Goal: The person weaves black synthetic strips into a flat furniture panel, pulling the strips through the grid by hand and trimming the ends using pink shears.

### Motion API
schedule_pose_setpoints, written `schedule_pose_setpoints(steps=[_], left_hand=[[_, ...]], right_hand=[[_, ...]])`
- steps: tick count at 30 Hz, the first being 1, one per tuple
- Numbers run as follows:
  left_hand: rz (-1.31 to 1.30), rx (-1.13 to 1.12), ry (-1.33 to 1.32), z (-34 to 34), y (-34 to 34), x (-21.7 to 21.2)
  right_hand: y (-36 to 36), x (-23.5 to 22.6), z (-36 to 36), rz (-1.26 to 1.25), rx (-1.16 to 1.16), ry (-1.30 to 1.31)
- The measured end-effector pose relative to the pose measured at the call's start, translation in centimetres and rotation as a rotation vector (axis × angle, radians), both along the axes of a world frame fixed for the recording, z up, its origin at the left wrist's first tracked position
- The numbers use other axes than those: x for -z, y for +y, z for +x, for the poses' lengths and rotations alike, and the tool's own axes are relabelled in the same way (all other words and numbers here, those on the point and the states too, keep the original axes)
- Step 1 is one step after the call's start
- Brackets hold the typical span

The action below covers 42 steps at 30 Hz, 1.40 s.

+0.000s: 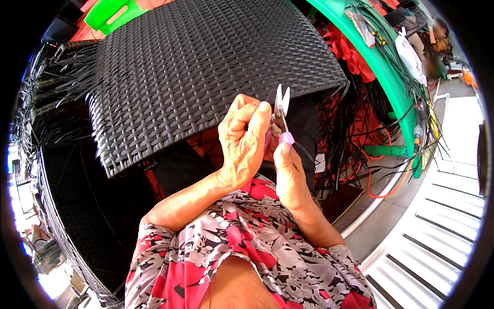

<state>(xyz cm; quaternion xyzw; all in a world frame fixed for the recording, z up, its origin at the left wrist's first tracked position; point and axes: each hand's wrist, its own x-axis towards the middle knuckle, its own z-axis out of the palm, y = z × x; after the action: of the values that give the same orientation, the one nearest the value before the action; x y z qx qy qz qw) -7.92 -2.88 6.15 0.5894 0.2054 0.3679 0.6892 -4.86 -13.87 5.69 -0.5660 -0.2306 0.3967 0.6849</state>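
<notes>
My right hand (289,177) is closed around small spring-loaded snips (280,116) with pink handles. Their bright blades point up and are slightly apart. My left hand (243,135) is right beside them, fingers curled and thumb pressed against them. A short dark end, which looks like a black weaving strip (271,96), shows between the left thumb and the blades. Both hands are in front of the near edge of a black woven wicker panel (206,67). The rest of the strip is hidden by my fingers.
Black woven furniture (67,206) with loose strip ends stands at left. On the right are a green table (378,56), hanging black strips, red material (355,56), an orange cord (386,194) and a white slatted bench (437,221). A green plastic chair (116,15) and distant people also show.
</notes>
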Motion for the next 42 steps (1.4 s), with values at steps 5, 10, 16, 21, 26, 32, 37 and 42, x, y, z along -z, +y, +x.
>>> schedule_pose_setpoints(steps=[5, 10, 16, 21, 26, 32, 37, 42], left_hand=[[0.044, -0.038, -0.025, -0.2, 0.6, 0.0], [0.038, 0.016, -0.144, -1.0, 0.7, 1.6], [0.051, -0.005, -0.067, -1.5, 1.1, 2.4], [0.025, 0.0, -0.041, -1.9, 1.1, 2.6], [0.008, 0.011, -0.036, -2.3, 1.4, 2.2], [-0.044, 0.013, -0.024, -2.4, 1.3, 1.9], [-0.14, 0.015, 0.009, -2.4, 1.2, 1.5], [-0.317, 0.084, -0.005, -2.0, 1.6, 1.5]], right_hand=[[1.0, -0.6, -1.2, 0.01, 0.042, -0.035], [1.5, -0.4, -1.4, -0.012, 0.013, -0.016], [1.9, 0.6, -2.1, -0.04, 0.024, -0.074], [2.1, 0.7, -2.2, -0.086, 0.017, -0.121], [2.3, 0.4, -2.3, -0.105, 0.017, -0.207], [2.3, 0.1, -2.4, -0.133, 0.034, -0.2], [1.9, 1.2, -2.3, -0.19, 0.084, -0.301], [1.3, 0.1, -1.0, -0.315, 0.004, -0.234]])
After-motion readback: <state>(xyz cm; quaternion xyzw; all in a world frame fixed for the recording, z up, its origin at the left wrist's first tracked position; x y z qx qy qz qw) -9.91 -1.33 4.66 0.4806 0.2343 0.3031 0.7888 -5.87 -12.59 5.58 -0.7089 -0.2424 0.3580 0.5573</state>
